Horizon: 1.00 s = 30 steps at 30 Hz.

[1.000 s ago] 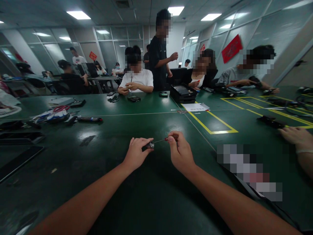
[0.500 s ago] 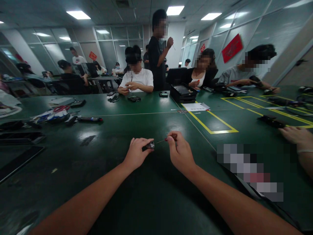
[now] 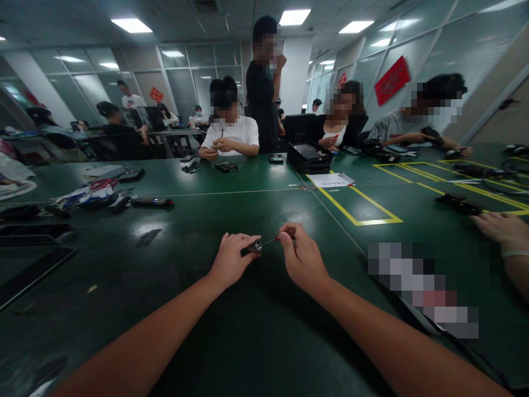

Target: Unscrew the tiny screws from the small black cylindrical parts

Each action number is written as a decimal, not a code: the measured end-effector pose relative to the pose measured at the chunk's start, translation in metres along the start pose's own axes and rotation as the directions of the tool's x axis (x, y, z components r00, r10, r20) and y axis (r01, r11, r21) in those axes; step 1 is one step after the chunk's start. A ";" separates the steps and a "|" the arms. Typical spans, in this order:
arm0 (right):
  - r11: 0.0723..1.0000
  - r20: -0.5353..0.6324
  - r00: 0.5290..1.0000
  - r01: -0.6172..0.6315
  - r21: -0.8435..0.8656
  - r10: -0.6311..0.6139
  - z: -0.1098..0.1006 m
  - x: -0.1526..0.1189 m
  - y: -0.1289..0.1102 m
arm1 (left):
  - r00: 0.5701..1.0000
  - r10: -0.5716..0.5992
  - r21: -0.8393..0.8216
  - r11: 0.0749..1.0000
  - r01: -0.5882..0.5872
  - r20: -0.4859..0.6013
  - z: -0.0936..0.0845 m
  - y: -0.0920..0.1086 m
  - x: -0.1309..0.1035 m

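Observation:
My left hand (image 3: 232,258) is closed around a small dark cylinder (image 3: 257,247) with a bright metallic end, its open face turned to the right. Between thumb and fingers, my right hand (image 3: 303,251) grips a screwdriver (image 3: 278,238) with a dark red handle and a thin metal shaft. The shaft points left, and its tip is at the cylinder's face; whether it is inside cannot be made out. Both hands are just above the green table (image 3: 231,342).
Tools and bundled items (image 3: 97,193) lie at the left, near a black tray (image 3: 37,232). A black box (image 3: 309,157) and a paper sheet (image 3: 330,180) lie ahead. A co-worker's hand (image 3: 502,229) rests at the right. Several people sit or stand around.
My right hand has shifted slightly left, bringing the screwdriver tip up to the cylinder. My left hand has barely moved. A standing person behind the table has moved a little left.

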State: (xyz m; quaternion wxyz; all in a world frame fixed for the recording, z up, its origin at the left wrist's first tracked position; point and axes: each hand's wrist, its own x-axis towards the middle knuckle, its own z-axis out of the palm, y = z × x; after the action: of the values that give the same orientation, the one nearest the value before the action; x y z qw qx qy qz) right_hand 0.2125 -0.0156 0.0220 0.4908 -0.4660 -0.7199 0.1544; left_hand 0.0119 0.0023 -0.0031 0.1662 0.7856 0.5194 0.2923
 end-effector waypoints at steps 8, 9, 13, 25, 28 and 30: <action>1.000 -0.047 0.999 -0.018 0.000 0.018 -0.003 0.001 0.000 | 1.000 -0.009 -0.013 1.000 0.009 -0.012 -0.001 -0.001 0.000; 1.000 -0.038 0.999 -0.016 0.018 0.017 -0.003 0.001 -0.001 | 1.000 -0.005 -0.014 1.000 0.005 -0.011 -0.001 -0.001 0.000; 0.999 -0.002 1.000 0.003 0.038 -0.003 -0.001 0.000 -0.001 | 1.000 0.005 -0.009 1.000 -0.005 -0.009 0.000 0.001 0.000; 0.999 -0.044 0.999 -0.002 -0.046 0.000 -0.002 0.002 0.001 | 1.000 0.004 -0.003 1.000 -0.004 -0.012 0.000 -0.002 0.000; 1.000 -0.039 0.999 -0.012 0.012 0.013 -0.002 0.001 0.001 | 1.000 0.007 -0.008 1.000 -0.007 -0.009 0.000 -0.002 0.000; 0.999 -0.020 1.000 -0.013 0.039 0.014 -0.002 0.000 0.000 | 1.000 0.007 -0.002 1.000 -0.007 -0.008 0.001 -0.001 0.000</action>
State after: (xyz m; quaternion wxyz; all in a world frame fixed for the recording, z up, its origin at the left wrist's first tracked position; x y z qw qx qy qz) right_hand 0.2146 -0.0160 0.0232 0.5059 -0.4629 -0.7085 0.1667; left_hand 0.0115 0.0031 -0.0042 0.1639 0.7862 0.5168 0.2965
